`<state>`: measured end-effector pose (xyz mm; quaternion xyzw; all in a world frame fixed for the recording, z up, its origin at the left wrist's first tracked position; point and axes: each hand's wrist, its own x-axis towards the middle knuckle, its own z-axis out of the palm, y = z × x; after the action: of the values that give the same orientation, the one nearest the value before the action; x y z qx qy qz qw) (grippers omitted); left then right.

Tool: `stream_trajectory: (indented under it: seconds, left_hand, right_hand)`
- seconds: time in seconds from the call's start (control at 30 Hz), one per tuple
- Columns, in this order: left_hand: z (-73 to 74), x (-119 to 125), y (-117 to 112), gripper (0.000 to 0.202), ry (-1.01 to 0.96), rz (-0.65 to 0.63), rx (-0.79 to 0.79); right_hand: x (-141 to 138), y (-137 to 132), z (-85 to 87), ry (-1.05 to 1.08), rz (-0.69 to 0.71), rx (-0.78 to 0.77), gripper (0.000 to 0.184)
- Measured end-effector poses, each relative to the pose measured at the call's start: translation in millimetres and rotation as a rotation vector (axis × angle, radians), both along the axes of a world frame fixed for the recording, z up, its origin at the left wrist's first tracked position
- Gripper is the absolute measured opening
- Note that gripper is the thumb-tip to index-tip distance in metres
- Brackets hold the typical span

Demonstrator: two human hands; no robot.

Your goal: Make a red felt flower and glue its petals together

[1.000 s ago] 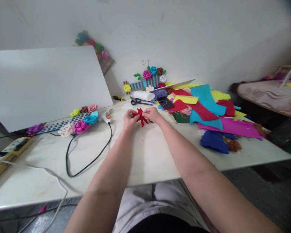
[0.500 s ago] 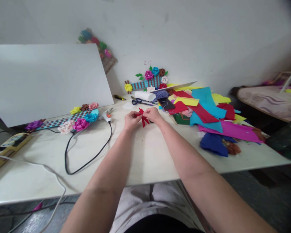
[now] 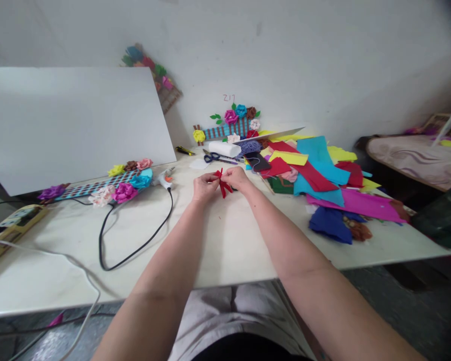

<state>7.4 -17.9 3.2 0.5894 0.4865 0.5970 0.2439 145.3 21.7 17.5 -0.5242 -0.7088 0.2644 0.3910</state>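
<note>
Both arms reach out over a white table (image 3: pixel 229 250). My left hand (image 3: pixel 204 188) and my right hand (image 3: pixel 236 178) are closed in a pinch on a small red felt piece (image 3: pixel 222 183) with strips hanging from it, held between them just above the tabletop. Right of my hands lies a pile of coloured felt sheets (image 3: pixel 323 175).
A glue gun (image 3: pixel 166 178) with a black cable (image 3: pixel 135 248) lies to the left, beside a woven strip with felt flowers (image 3: pixel 105 188). Blue scissors (image 3: pixel 215 157), a white roll (image 3: pixel 224 149) and another flower decoration (image 3: pixel 231 125) sit by the wall. A white board (image 3: pixel 71 125) leans at left.
The red felt piece has been drawn tighter between the two hands, with its loose strips pulled in. The hands stay in about the same place.
</note>
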Motion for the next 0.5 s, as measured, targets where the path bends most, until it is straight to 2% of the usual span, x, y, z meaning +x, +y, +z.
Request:
stream_trajectory:
  seconds: [0.23,0.5]
  left_hand:
    - [-1.5,-1.3,0.9,0.010,0.000,-0.004,-0.069]
    - [-2.5,-1.6,2.1,0.009,0.041,-0.013,-0.037]
  right_hand:
    - [0.4,3.6,-1.4,-0.037,-0.016,-0.027,0.014]
    - [1.1,0.2,2.4,-0.058,-0.023,-0.034,0.012]
